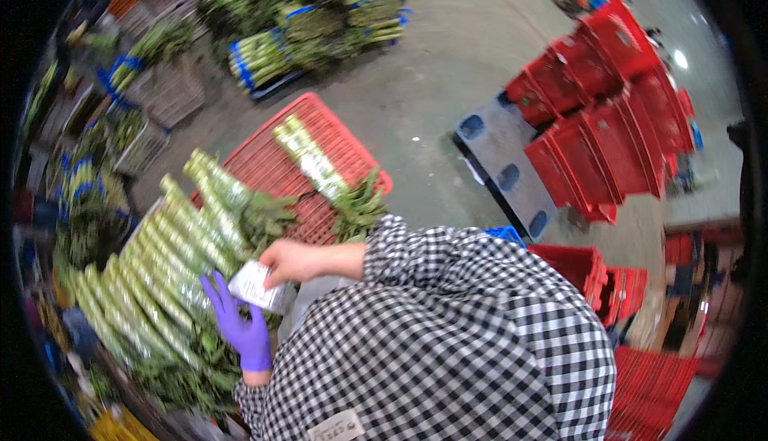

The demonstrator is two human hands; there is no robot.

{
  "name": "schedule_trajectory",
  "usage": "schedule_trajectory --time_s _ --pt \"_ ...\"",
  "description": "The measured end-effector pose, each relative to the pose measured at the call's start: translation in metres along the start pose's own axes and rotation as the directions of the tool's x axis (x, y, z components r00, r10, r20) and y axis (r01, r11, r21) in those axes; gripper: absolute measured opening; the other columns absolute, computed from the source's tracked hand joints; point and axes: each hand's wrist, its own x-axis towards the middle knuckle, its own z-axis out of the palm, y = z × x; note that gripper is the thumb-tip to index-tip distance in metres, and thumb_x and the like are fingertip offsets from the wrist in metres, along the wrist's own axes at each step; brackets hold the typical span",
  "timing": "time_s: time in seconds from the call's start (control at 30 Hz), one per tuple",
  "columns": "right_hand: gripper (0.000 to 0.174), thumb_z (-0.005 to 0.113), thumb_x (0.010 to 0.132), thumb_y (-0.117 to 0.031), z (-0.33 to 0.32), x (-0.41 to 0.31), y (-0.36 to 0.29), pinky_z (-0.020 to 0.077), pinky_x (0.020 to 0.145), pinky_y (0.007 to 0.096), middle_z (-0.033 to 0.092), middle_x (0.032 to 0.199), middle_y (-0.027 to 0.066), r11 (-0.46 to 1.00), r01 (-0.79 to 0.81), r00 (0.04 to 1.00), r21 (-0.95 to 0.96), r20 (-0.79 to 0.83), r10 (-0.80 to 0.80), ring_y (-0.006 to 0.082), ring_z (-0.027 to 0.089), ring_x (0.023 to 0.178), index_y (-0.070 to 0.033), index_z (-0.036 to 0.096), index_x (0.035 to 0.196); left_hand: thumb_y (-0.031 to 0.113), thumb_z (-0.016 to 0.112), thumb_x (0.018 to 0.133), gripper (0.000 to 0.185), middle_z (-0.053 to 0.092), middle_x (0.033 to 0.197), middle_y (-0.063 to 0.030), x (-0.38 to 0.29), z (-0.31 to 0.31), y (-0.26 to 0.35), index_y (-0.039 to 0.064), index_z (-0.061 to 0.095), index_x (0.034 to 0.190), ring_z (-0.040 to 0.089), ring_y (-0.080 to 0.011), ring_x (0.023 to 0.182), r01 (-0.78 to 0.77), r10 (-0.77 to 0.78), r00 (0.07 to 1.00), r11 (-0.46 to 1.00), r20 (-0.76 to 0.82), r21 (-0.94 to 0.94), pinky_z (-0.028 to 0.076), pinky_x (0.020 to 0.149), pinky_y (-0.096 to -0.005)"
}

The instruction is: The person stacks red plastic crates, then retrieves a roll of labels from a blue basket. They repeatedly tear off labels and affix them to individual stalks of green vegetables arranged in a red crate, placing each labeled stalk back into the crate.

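My right hand (pixel 292 263), bare, grips a white printed label pad or packet (pixel 257 285) between thumb and fingers. My left hand (pixel 243 324), in a purple glove, has its fingers apart just beside the label pad; whether a fingertip touches its edge I cannot tell. Left of both hands lies a row of celtuce stems (pixel 150 273) in clear plastic wrap, leafy ends towards me. Beyond my right hand, one wrapped celtuce pack (pixel 309 159) rests on a red plastic crate (pixel 258 141), its leaves near my right wrist.
Celtuce bundles with blue bands (pixel 261 60) lie on the floor at the far side. Red crates (pixel 600 111) are stacked at right on a grey pallet (pixel 504 159). More red crates (pixel 651 387) stand at lower right. Pale crates (pixel 168 90) sit at upper left.
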Motion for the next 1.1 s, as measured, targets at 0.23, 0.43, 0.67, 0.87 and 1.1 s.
schedule_trajectory --time_s 0.23,0.43,0.67,0.87,1.1 --pt "0.029 0.079 0.071 -0.01 0.006 -0.018 -0.002 0.0529 0.067 0.0342 0.072 0.087 0.0093 0.988 0.025 0.999 0.153 -0.032 -0.02 0.0173 0.067 0.075 0.0 0.072 0.098 -0.004 0.056 0.079 0.03 0.066 0.108 -0.0137 0.014 0.011 -0.009 -0.003 0.066 0.107 0.062 -0.0261 0.102 -0.005 0.081 0.98 0.925 0.183 -0.379 0.047 0.093 -0.0366" --pt "0.032 0.075 0.076 -0.018 -0.005 -0.025 -0.005 0.0516 0.068 0.0362 0.071 0.089 0.0127 0.996 0.089 0.979 -0.016 -0.183 -0.09 0.0214 0.066 0.079 0.001 0.068 0.101 -0.003 0.055 0.082 0.035 0.066 0.102 -0.0096 0.02 0.029 -0.013 -0.002 0.064 0.116 0.061 -0.0186 0.095 0.232 -0.114 0.963 0.812 0.245 -0.536 0.049 0.087 -0.0323" --pt "0.023 0.065 0.084 -0.017 -0.021 -0.028 -0.016 0.0517 0.07 0.0358 0.071 0.088 0.0116 0.945 0.203 0.974 -0.257 -0.046 -0.222 0.0222 0.066 0.078 0.0 0.069 0.099 -0.003 0.06 0.085 0.059 0.064 0.096 -0.0047 0.014 0.025 0.013 0.004 0.047 0.142 0.059 -0.0117 0.086 0.34 -0.168 0.928 0.747 0.332 -0.571 0.05 0.079 -0.0274" --pt "0.017 0.066 0.087 -0.01 -0.018 -0.017 -0.013 0.0525 0.068 0.0299 0.069 0.083 0.0088 0.994 0.057 0.984 -0.098 0.175 -0.039 0.0138 0.065 0.074 0.0 0.07 0.099 0.006 0.066 0.083 0.068 0.069 0.087 -0.0056 0.005 0.01 0.0 0.013 0.042 0.146 0.065 -0.0131 0.079 0.256 -0.122 0.937 0.878 0.328 -0.404 0.051 0.076 -0.0293" --pt "0.007 0.069 0.085 -0.007 0.005 0.029 -0.002 0.0483 0.063 0.0258 0.066 0.074 0.0027 0.997 -0.058 0.975 -0.06 0.211 0.07 0.0089 0.06 0.068 -0.001 0.068 0.088 0.008 0.066 0.081 0.066 0.07 0.09 -0.0096 -0.012 0.017 -0.05 0.016 0.046 0.143 0.068 -0.02 0.079 0.483 -0.346 0.856 0.8 0.385 -0.357 0.052 0.074 -0.0318"
